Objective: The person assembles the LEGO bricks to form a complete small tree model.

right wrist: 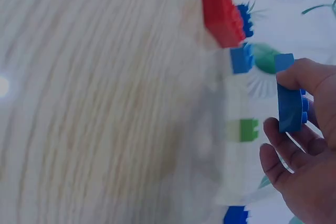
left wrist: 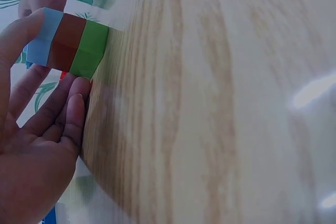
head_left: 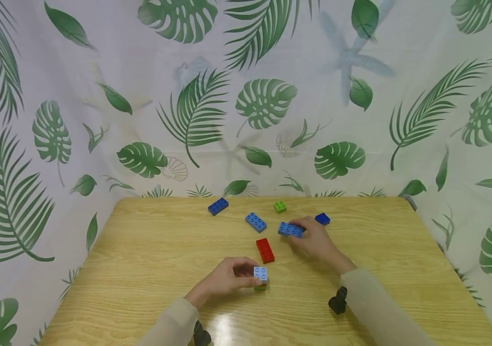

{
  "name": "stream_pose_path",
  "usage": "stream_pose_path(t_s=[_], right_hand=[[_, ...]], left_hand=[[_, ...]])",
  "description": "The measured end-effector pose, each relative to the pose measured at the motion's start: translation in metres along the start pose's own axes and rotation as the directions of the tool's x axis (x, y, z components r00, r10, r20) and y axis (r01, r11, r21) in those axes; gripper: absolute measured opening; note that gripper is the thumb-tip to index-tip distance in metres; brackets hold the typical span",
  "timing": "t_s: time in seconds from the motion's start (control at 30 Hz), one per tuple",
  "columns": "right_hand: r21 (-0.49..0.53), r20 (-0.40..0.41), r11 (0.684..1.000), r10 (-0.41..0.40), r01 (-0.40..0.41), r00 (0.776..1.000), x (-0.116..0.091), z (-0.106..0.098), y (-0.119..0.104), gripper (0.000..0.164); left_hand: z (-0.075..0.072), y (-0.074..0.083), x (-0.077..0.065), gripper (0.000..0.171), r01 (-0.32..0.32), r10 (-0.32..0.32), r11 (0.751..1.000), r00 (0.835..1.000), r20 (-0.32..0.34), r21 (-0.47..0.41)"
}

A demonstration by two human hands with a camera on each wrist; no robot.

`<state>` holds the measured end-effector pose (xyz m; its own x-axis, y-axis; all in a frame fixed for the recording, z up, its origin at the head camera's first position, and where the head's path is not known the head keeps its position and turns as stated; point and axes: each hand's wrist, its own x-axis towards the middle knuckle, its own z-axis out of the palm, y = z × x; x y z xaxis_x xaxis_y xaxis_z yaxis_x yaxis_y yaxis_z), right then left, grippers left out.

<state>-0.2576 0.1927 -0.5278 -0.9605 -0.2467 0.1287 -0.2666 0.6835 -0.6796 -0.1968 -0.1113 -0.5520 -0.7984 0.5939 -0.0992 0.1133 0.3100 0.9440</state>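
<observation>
A small stack of toy building bricks [head_left: 260, 272] stands on the table, light blue on top, brown in the middle and green at the bottom. My left hand [head_left: 227, 278] holds the stack from the left; in the left wrist view the thumb lies on its light blue brick [left wrist: 46, 38]. Farther right, my right hand [head_left: 318, 244] pinches a long blue brick [head_left: 288, 229] between thumb and fingers. That brick is raised off the table, its studs [right wrist: 304, 109] turned toward the palm in the right wrist view. Between the hands lies a red brick [head_left: 265, 251].
Beyond the hands lie another blue brick [head_left: 256, 222], a dark blue brick [head_left: 218, 206], a small green brick [head_left: 279, 207] and a small dark blue brick [head_left: 322, 219]. A leaf-patterned curtain [head_left: 228, 139] hangs behind the wooden table [head_left: 142, 254].
</observation>
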Motion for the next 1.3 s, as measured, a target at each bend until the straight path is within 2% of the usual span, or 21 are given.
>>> stream_pose_path(t_s=[0.17, 0.5, 0.87, 1.3], right_hand=[[0.019, 0.031, 0.996, -0.084, 0.084, 0.996, -0.011, -0.005, -0.021, 0.038], [0.021, 0.127, 0.991, -0.134, 0.132, 0.983, -0.031, -0.004, -0.046, 0.035], [0.058, 0.198, 0.982, -0.187, 0.179, 0.962, -0.051, 0.004, -0.052, 0.037], [0.097, 0.23, 0.974, -0.224, 0.206, 0.947, -0.06, 0.006, -0.054, 0.034]], left_hand=[[0.0, 0.0, 0.0, 0.037, 0.0, 0.0, 1.0, 1.0, -0.003, 0.016], [0.001, 0.0, 0.0, 0.036, -0.001, 0.001, 1.0, 1.0, -0.006, 0.025], [0.001, 0.003, -0.001, 0.035, -0.03, 0.031, 1.0, 1.0, -0.002, 0.008], [0.0, 0.002, -0.001, 0.034, -0.012, 0.012, 1.0, 1.0, -0.001, 0.015]])
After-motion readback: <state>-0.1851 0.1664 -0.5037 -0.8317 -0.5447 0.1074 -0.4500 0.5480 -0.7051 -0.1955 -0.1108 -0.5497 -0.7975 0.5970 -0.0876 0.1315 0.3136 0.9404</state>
